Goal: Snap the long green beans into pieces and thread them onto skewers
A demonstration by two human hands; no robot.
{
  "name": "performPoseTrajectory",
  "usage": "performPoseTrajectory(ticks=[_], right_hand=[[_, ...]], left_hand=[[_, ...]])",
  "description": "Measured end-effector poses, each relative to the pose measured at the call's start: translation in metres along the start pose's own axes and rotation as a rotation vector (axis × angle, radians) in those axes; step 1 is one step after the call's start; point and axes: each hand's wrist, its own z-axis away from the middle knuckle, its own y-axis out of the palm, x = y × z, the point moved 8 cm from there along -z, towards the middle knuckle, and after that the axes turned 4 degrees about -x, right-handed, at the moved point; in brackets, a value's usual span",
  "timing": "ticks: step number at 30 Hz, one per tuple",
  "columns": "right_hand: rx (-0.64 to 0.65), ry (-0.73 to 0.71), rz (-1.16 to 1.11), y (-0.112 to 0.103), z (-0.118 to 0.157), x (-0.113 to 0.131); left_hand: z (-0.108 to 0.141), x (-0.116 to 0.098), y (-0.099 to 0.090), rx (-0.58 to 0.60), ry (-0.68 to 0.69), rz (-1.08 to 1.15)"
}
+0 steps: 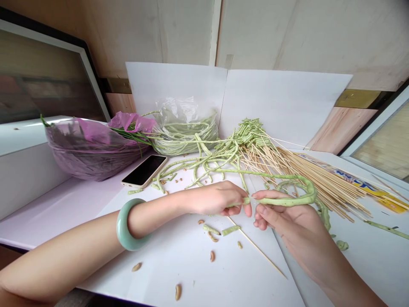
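My left hand [220,198], with a green bangle on its wrist, is closed around one end of a long pale-green yardlong bean [289,201]. Just to the right, my right hand [295,219] pinches the same bean between thumb and fingers, and the bean loops up behind it. A thin bamboo skewer [258,247] runs down and right from beneath my left fingers; whether they touch it I cannot tell. Below my hands lie short cut bean pieces [230,230] and several brown bean seeds [212,256] on white paper.
Behind my hands are loose yardlong beans [204,160], a heap of threaded bean pieces [251,130] and many bamboo skewers [319,181]. A clear bag [187,132] of beans, a purple bag [96,149] of greens and a phone [145,170] stand left. A yellow wrapper [383,196] lies right.
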Motion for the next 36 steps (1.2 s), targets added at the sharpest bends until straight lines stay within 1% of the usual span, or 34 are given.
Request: performPoseTrajectory(ticks=[3,6,10,13,15,17,21,24,26,30,32,36], right_hand=[[-0.009,-0.047,0.078,0.002,0.001,0.004],[-0.031,-0.103,0.155,0.001,0.002,0.007],[-0.057,-0.174,0.197,-0.004,0.001,0.009],[-0.021,-0.234,0.218,-0.004,0.001,0.01],[-0.007,-0.276,0.248,-0.003,0.002,0.012],[-0.021,-0.301,0.267,-0.003,0.003,0.014],[-0.029,-0.296,0.227,-0.003,0.004,0.015],[-0.036,-0.306,0.233,-0.002,0.006,0.017],[-0.036,-0.331,0.276,0.0,0.007,0.02],[0.004,-0.37,0.318,0.005,0.008,0.024],[0.001,-0.348,0.327,0.004,0.007,0.022],[0.007,-0.253,0.324,0.001,0.004,0.012]], left_hand=[[0.0,0.007,0.003,0.022,-0.058,-0.034],[0.0,0.013,0.004,0.026,-0.092,0.009],[-0.003,0.019,0.004,-0.001,-0.108,0.213],[-0.005,0.022,0.004,-0.033,-0.124,0.364],[-0.005,0.023,0.005,-0.052,-0.129,0.432],[-0.005,0.024,0.006,-0.051,-0.131,0.479],[-0.006,0.025,0.009,-0.009,-0.138,0.527],[-0.006,0.026,0.009,-0.013,-0.124,0.515],[-0.006,0.028,0.008,-0.044,-0.113,0.511],[-0.008,0.032,0.006,-0.121,-0.079,0.51],[-0.009,0.032,0.007,-0.147,-0.061,0.5],[-0.01,0.032,0.007,-0.207,-0.045,0.511]])
